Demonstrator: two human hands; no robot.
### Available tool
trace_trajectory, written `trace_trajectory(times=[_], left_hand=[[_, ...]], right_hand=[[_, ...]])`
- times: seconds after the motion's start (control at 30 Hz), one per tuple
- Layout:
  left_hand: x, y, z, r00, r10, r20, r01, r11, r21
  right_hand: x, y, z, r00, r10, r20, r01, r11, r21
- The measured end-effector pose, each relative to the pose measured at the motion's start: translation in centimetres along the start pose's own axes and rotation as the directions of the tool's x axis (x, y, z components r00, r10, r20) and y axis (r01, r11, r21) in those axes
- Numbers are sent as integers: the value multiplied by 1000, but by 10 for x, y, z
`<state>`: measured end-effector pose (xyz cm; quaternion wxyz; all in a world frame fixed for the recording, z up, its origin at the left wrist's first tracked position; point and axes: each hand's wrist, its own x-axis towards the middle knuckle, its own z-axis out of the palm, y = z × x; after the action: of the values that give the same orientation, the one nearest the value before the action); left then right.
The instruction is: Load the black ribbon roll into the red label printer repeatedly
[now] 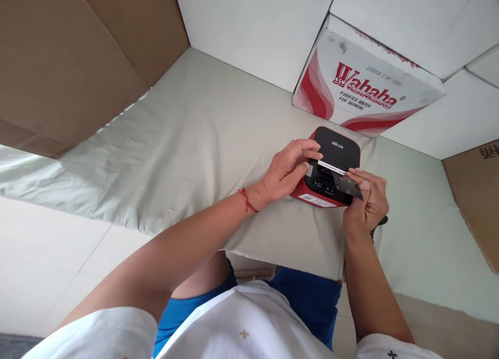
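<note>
A small red box-shaped device with a black top (337, 141) and white lettering sits on the cloth-covered surface. My left hand (286, 169) grips its left side, fingertips on the top edge and thumb lower down. My right hand (368, 195) pinches a dark, see-through flap or film (346, 184) at the front right of the device. The flap is tilted up, and a white strip with small print and a yellow warning mark runs along its upper edge. Beneath it, small markings and a dark recess show. A white label (317, 200) is on the red front face.
Directly behind the device stands a red and white water carton (366, 88). White boxes (249, 26) line the back. A brown cardboard box (86, 52) is at the left, another (475, 192) at the right. The pale cloth (175, 130) is wrinkled.
</note>
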<state>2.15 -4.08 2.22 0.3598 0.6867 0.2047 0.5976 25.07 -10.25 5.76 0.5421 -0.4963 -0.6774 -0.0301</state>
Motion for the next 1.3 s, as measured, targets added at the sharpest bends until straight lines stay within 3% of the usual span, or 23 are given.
trace_trajectory(times=[0.13,0.23,0.4,0.57,0.73,0.9,1.1,1.2,1.3], left_hand=[[-5,-4,-4,989,-141,-35,137,984,-111],[-3,-7,-7,950,-308,-55,300,946,-125],[3,-18,-7,878,-475,53,469,835,-289],[3,-31,-6,860,-499,107,505,801,-322],[1,-40,-9,876,-460,144,482,822,-303],[2,-37,-13,875,-457,161,484,825,-292],[1,-33,-16,883,-431,185,468,842,-268],[0,-35,-14,883,-437,173,469,839,-275],[0,-35,-12,881,-453,140,473,825,-308]], right_hand=[[-9,-9,-6,999,-50,20,51,998,-24],[-16,-18,-9,993,-119,9,119,991,-59],[-18,-27,-12,991,-116,73,125,983,-137],[-16,-28,-11,977,-208,53,211,976,-59],[-16,-31,-13,981,-179,75,186,978,-94],[-15,-30,-12,990,-117,82,127,984,-127],[-9,-24,-15,983,-162,84,161,987,24],[12,-31,-27,975,-40,221,34,999,31],[47,-40,-40,892,220,396,-235,972,-11]])
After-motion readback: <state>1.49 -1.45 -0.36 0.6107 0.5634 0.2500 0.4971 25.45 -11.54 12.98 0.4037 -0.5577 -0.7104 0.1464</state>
